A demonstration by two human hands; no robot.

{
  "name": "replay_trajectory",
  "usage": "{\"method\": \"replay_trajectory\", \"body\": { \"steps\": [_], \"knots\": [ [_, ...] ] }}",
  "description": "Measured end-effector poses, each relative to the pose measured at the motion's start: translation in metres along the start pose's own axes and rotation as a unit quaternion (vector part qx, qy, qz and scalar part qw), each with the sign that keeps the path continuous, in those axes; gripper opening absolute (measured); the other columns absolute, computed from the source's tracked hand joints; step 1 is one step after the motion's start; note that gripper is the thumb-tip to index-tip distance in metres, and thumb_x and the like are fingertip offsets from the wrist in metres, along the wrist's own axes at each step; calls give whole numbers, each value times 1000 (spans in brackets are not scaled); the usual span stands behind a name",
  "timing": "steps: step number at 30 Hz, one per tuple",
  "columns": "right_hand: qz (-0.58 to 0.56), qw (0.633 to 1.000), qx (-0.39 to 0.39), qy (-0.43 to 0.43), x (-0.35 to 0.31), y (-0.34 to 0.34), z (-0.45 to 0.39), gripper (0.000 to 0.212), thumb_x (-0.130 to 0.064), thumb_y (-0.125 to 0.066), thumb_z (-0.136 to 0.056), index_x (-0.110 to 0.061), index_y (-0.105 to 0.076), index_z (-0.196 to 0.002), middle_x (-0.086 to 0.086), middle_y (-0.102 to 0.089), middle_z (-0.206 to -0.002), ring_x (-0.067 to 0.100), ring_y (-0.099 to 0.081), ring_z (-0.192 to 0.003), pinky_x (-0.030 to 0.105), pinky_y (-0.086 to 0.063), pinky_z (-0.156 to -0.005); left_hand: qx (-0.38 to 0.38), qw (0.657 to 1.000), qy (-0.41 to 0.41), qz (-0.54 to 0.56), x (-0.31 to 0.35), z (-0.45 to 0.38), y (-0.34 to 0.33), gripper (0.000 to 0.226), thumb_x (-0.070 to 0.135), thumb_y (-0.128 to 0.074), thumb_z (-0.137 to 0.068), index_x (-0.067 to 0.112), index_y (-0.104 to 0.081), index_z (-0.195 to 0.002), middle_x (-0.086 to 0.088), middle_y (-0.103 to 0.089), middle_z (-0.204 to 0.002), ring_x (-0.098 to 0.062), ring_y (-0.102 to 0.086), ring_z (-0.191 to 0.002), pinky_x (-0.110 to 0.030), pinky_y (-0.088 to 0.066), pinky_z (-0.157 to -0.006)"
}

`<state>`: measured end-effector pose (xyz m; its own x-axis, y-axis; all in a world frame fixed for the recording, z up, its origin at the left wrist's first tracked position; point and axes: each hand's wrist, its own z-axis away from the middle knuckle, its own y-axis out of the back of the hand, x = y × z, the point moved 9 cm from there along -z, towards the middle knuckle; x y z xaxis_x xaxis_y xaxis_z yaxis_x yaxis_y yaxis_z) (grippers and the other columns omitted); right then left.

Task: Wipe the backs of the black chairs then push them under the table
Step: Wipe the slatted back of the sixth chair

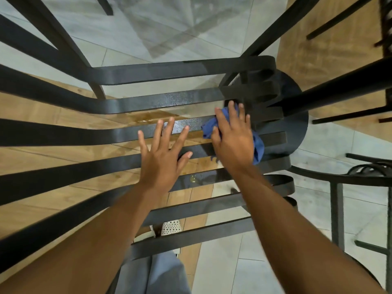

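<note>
A black metal chair with flat slats (84, 132) fills the view from above. My left hand (162, 154) lies flat on two middle slats, fingers spread and straight. To its right, my right hand (232, 137) presses a crumpled blue cloth (257, 148) against the slats close to their curled right ends. The fingers lie over the cloth, and most of the cloth is hidden under the palm. A table shows only as a round black base (297, 124) beyond the slat ends.
Part of another black chair (360, 179) stands at the right. Dark chair or table legs (331, 90) cross the upper right. The floor is wood-look planks and grey tiles, with a wet patch (148, 117) under the slats.
</note>
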<state>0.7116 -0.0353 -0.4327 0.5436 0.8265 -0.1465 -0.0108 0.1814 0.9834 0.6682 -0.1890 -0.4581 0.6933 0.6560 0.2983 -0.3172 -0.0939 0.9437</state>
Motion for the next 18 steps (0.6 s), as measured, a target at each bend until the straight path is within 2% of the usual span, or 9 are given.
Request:
{"method": "replay_trajectory", "body": {
  "steps": [2, 5, 7, 9, 11, 13, 16, 18],
  "knots": [
    [0, 998, -40, 42, 23, 3, 1, 47, -27, -37, -94, -17, -43, -140, 14, -32, -150, 31, -23, -141, 42, -12, -114, 19, 999, -7, 33, -3, 3, 4, 54, 50, -34, -92, 24, -38, -140, -16, -31, -149, -33, -24, -139, -59, -6, -106],
    [20, 999, -10, -41, 71, 17, -10, 48, -28, -28, -98, -17, -34, -145, 12, -24, -154, 28, -15, -144, 36, -5, -116, 57, 996, -34, 61, -11, 7, 11, 51, 53, -43, -87, 15, -53, -121, -22, -48, -125, -34, -38, -123, -57, -18, -107],
    [-11, 996, -5, -91, 85, 17, -15, 44, -24, -30, -101, -15, -34, -144, 11, -24, -154, 27, -15, -144, 31, -5, -116, 58, 997, -38, 33, -20, 9, 13, 55, 58, -42, -84, 10, -59, -104, -21, -53, -109, -31, -40, -106, -53, -31, -99],
    [-89, 989, 0, -116, 82, 22, -13, 43, -19, -32, -100, -10, -37, -142, 13, -32, -150, 28, -25, -141, 29, -15, -114, 41, 998, -23, 41, -30, 11, 14, 58, 62, -41, -81, 9, -63, -95, -17, -53, -101, -28, -37, -94, -46, -35, -83],
    [-161, 978, 20, -128, 69, 41, -2, 41, -15, -35, -99, -11, -43, -139, 12, -46, -140, 28, -45, -127, 33, -35, -105, 20, 997, -37, 61, -34, 11, 15, 60, 60, -41, -80, 7, -64, -92, -13, -53, -93, -26, -44, -86, -41, -41, -73],
    [-154, 983, 21, -96, 46, 62, 11, 38, -14, -39, -99, -16, -46, -137, 10, -53, -134, 26, -53, -118, 36, -44, -99, -5, 995, -69, 76, -33, 11, 15, 60, 60, -39, -81, 6, -63, -88, -9, -57, -83, -28, -55, -73, -34, -42, -65],
    [-129, 990, -26, -57, 23, 70, 24, 39, -28, -40, -100, -24, -46, -138, 7, -54, -133, 27, -50, -119, 40, -43, -95, -23, 993, -90, 67, -32, 7, 16, 59, 63, -38, -82, 8, -60, -85, -6, -60, -69, -28, -59, -62, -29, -38, -54],
    [-70, 992, -99, -20, 21, 46, 34, 46, -42, -36, -99, -31, -36, -143, 3, -32, -151, 28, -33, -131, 42, -33, -103, -54, 996, -57, 50, -36, 3, 12, 54, 64, -39, -86, 13, -56, -91, -1, -56, -71, -26, -58, -71, -29, -34, -55]
  ]
}}
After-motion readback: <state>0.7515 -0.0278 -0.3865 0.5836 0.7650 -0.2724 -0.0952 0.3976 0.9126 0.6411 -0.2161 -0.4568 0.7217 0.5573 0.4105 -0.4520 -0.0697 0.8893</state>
